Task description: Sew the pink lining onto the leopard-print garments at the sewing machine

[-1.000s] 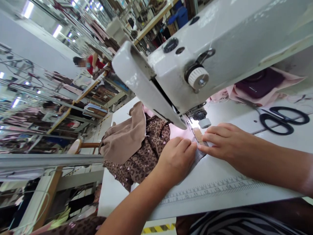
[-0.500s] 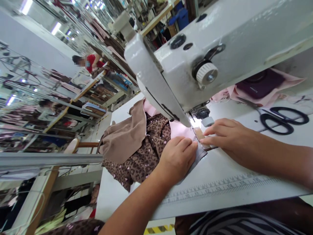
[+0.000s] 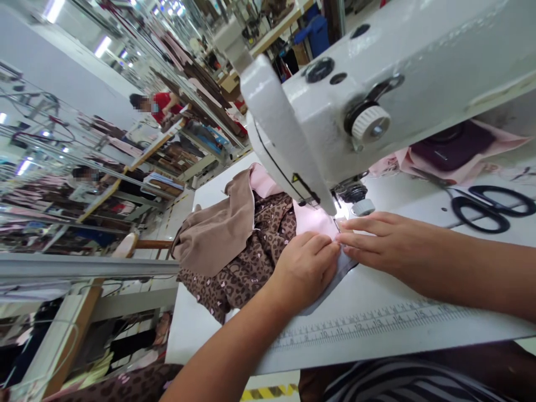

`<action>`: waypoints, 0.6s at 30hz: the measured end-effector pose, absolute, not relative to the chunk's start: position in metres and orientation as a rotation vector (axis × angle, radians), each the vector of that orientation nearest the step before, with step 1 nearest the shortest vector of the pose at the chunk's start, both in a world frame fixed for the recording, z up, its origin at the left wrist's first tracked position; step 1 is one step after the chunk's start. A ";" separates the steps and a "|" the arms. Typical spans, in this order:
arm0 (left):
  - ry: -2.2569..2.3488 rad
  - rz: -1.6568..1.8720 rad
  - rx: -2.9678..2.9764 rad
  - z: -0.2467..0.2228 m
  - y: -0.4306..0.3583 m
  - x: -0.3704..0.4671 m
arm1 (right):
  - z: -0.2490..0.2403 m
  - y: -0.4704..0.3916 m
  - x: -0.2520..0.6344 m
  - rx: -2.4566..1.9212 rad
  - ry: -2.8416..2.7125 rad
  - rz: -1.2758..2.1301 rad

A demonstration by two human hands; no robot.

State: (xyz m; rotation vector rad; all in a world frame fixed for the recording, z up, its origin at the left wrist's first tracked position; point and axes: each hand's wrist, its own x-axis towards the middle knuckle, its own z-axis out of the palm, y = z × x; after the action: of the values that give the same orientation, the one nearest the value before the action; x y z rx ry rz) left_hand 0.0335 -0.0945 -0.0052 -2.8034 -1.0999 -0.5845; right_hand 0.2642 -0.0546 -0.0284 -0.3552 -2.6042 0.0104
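Observation:
A garment piece of brown leopard-print fabric [image 3: 247, 273] lies on the sewing table, with a plain brown panel [image 3: 218, 240] folded over it. Its pale pink part [image 3: 312, 218] runs under the lit needle area of the white sewing machine [image 3: 293, 139]. Just in front of the needle, my left hand [image 3: 307, 268] is closed over the pink cloth, fingers curled and pressed together at its edge. Opposite it, my right hand [image 3: 377, 240] has its fingers stretched out, with the fingertips touching the cloth beside the needle. Both thumbs are mostly hidden.
Black-handled scissors [image 3: 481, 212] lie to the right, near a dark purple object [image 3: 454, 145] on pink cloth. A printed ruler scale [image 3: 360, 329] runs along the front table edge. Farther off, a person in red [image 3: 163, 106] works at another bench.
My right hand's fingers have moved left and flattened toward the needle, closer to my left hand. The tan patch beside the needle is now mostly covered. The view has shifted slightly.

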 end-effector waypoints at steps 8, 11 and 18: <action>-1.074 -0.620 -2.814 -0.008 -0.094 0.030 | -0.029 -0.050 0.264 -0.334 -2.617 0.054; -1.085 -0.676 -2.829 -0.011 -0.094 0.031 | -0.029 -0.050 0.263 -0.343 -2.620 0.067; -1.096 -0.742 -2.822 -0.013 -0.094 0.032 | -0.029 -0.050 0.262 -0.369 -2.652 0.123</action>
State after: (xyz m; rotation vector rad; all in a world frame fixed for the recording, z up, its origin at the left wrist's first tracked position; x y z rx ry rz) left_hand 0.0323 -0.0942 -0.0132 -2.8218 -1.0960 -0.7420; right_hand 0.2619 -0.0500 -0.0295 -0.3688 -2.6523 0.1232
